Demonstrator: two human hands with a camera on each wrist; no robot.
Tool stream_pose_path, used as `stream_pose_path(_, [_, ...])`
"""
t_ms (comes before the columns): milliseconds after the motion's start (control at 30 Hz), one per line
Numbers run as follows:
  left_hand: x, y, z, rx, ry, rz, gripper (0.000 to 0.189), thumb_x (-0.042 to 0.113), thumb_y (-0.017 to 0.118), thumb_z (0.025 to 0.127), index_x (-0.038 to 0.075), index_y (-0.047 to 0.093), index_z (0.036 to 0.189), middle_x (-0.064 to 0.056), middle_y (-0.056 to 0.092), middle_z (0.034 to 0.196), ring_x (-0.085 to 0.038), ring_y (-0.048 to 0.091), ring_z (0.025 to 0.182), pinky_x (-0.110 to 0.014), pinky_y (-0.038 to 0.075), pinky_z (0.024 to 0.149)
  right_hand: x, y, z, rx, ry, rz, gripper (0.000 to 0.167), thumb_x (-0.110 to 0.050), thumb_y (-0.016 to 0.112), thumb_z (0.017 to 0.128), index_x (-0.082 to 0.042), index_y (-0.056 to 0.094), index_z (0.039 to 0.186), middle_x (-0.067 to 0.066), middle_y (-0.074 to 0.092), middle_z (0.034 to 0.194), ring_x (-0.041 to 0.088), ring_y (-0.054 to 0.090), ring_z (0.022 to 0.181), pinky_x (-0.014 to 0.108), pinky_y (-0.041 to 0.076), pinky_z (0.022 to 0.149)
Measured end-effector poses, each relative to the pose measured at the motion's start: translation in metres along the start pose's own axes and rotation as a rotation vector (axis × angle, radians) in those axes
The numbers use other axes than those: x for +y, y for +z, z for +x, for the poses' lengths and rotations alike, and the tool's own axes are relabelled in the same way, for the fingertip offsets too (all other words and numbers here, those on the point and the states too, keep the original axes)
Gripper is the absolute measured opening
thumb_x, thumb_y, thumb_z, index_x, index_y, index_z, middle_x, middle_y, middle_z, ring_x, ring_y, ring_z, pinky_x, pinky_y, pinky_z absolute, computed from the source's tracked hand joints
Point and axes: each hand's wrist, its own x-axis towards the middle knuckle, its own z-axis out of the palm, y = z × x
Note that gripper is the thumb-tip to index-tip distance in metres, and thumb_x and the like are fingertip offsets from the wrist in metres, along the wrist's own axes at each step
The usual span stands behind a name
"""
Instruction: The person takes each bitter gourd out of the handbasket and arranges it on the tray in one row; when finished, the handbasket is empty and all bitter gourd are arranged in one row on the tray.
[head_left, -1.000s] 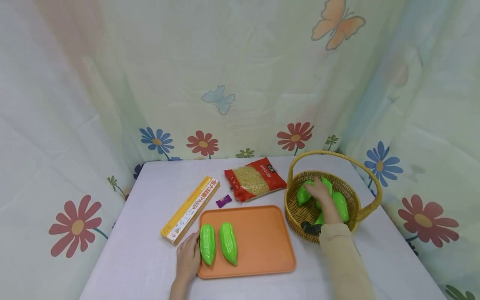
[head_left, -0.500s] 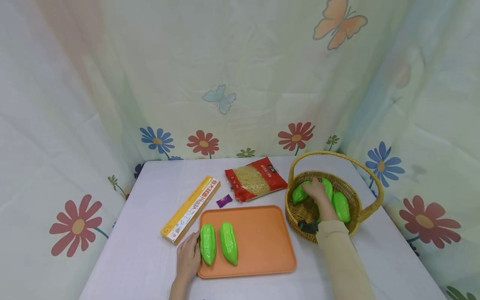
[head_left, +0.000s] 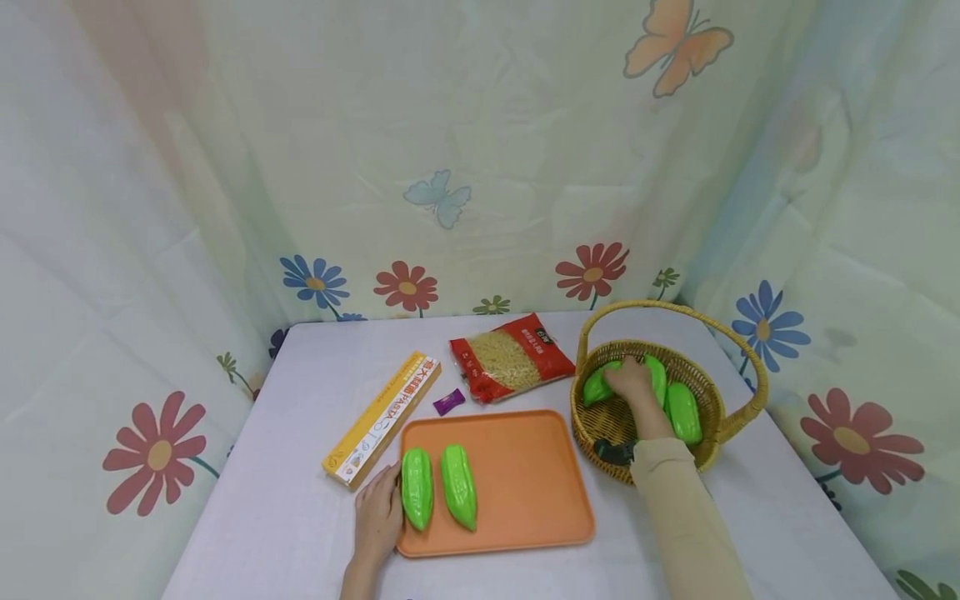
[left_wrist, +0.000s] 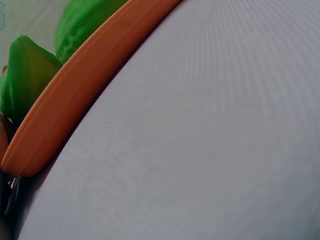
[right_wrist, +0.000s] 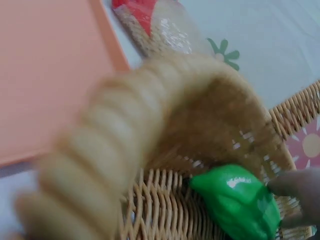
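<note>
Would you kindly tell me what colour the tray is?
The tray is plain orange; the head view shows it best.

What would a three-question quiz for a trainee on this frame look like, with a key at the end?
1. Count: how many green vegetables lie on the orange tray?
2. Multiple choice: which of the person's hands is in the basket? A, left; B, right; C, both.
3. Fill in: the small packet lying near the red bag is ____ in colour.

Key:
1. Two, side by side.
2. B. The right hand is in the basket; the left hand is at the tray's left edge.
3. Purple.
</note>
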Motion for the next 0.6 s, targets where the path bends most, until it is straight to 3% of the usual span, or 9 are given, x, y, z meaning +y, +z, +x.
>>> stream_pose_path(100, [0.0001,-0.0002,-0.0002,-0.004,-0.003,-0.004,0.039,0.009,0.045,0.093,0.009,0.049,0.131,-0.009,0.053,0.129,-0.026,0.041,0.123,-0.047,0.022,0.102,0.0001,0.0031,0.0022,-0.013,0.009,-0.062,0.079,-0.032,0.043,0.092,0.020,0.004,0.136,0.050,0.008,0.132,0.060,0.012,0.122,0.062,0.026,0.097])
stream_pose_path(200, [0.0000,0.0001,0.0000,0.002,0.006,-0.004,0.039,0.008,0.046,0.092,0.009,0.049,0.131,-0.009,0.053,0.129,-0.027,0.041,0.123,-0.047,0.022,0.102,0.0003,0.0041,0.0037,-0.031,0.001,-0.044,0.082,-0.031,0.048,0.090,0.017,0.002,0.137,0.048,0.007,0.133,0.060,0.009,0.123,0.064,0.024,0.098])
stream_pose_path(600, [-0.0005,0.0019,-0.0005,0.026,0.023,-0.005,0.039,0.007,0.046,0.092,0.008,0.050,0.130,-0.009,0.054,0.128,-0.028,0.042,0.123,-0.048,0.024,0.101,-0.0037,0.0059,0.0001,-0.081,-0.048,0.041,0.068,-0.023,0.056,0.087,0.011,0.023,0.136,0.041,0.024,0.133,0.058,0.016,0.122,0.063,0.029,0.095])
